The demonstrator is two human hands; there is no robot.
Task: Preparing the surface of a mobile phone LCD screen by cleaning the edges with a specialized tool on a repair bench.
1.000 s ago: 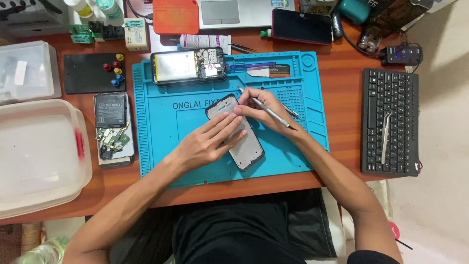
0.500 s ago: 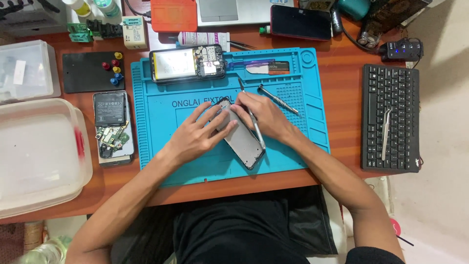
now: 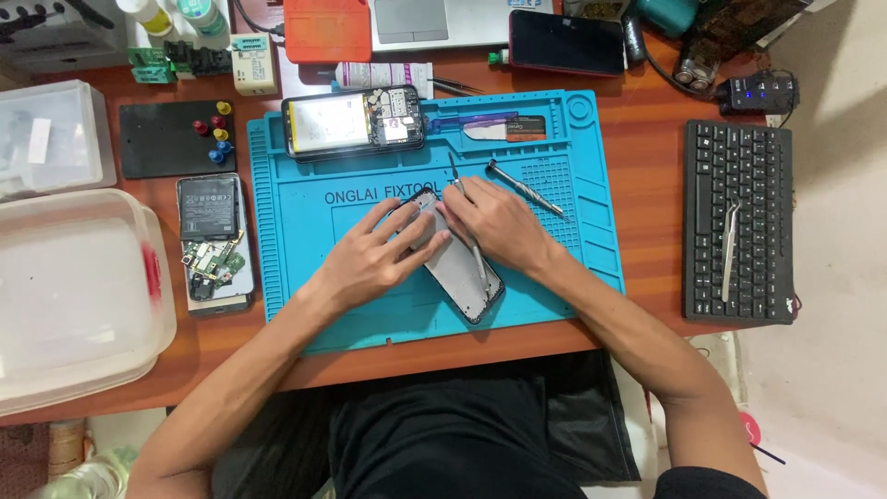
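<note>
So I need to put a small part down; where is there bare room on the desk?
Free: the blue mat left of the left hand, and the wood strip between mat and keyboard. Crowded: the desk's back edge around the red phone.
</note>
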